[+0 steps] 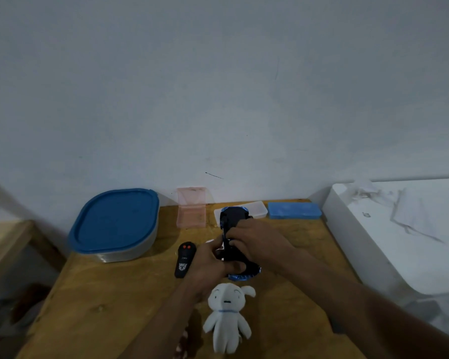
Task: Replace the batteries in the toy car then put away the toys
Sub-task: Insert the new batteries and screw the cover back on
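One white plush doll point(227, 320) lies nearest on the wooden table point(101, 307). Just beyond the doll, one upturned toy car point(233, 229) is clasped by the left hand point(213, 263) and right hand point(257, 242); the battery bay is hidden. Left of the car lies one black remote point(185, 259). Farther: one blue-lidded container point(116, 224), three small cases, a pale wall.

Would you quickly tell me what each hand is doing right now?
Left hand: closed on the upturned toy car, gripping its side.
Right hand: closed over the car's underside, fingers pressing there.
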Motion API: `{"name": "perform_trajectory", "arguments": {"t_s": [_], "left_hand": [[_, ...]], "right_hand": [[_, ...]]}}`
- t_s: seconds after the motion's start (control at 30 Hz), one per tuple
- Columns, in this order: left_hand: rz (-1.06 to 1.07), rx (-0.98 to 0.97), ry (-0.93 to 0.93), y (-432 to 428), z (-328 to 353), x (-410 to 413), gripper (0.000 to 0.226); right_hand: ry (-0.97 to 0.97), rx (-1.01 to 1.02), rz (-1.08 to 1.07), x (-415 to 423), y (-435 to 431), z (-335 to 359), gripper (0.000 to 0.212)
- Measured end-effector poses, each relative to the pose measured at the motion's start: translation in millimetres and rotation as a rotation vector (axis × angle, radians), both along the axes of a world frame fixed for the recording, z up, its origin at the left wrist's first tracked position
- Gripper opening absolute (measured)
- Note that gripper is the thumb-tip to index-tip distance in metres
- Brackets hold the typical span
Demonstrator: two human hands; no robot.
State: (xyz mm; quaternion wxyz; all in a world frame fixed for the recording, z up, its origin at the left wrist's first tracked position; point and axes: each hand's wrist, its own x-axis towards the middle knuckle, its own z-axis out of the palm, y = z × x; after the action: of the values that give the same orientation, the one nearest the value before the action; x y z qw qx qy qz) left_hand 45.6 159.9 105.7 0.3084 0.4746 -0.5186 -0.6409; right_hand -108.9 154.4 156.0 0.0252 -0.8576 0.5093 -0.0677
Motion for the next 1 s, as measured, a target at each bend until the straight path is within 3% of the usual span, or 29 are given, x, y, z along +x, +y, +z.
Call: {"name": "perform_trajectory", "arguments": {"t_s": [0.17,0.37,0.63,0.7,0.77,0.9,1.0], "left_hand": [[0.003,-0.036,0.03,1.3,2.5,1.5,0.069],[0.039,-0.047,0.028,1.5,0.1,3.6,0.071],[0.042,0.015,0.014,3.0,-13.3,7.2,0.07],[0.015,0.04,0.003,2.4,-17.8,10.9,0.07],[0.007,0.058,-0.003,0.1,-24.0,14.5,0.084],[0.038,0.066,-0.012,-6.9,-26.3,13.5,0.11],[0.057,0.015,-0.024,-20.8,-28.7,11.8,0.114]], "right_hand": [[0.129,0.006,0.07,1.9,1.8,1.6,0.025],[0.167,0.065,0.07,5.8,1.8,4.0,0.037],[0.178,0.125,0.039,13.1,2.8,-12.3,0.034],[0.11,0.195,0.003,13.8,2.3,-15.1,0.04],[-0.072,0.241,-0.075,10.7,0.7,-17.8,0.046],[-0.426,0.158,-0.312,0.6,-4.4,-26.8,0.037],[-0.467,0.136,-0.431,-12.0,-16.5,-35.4,0.031]]}}
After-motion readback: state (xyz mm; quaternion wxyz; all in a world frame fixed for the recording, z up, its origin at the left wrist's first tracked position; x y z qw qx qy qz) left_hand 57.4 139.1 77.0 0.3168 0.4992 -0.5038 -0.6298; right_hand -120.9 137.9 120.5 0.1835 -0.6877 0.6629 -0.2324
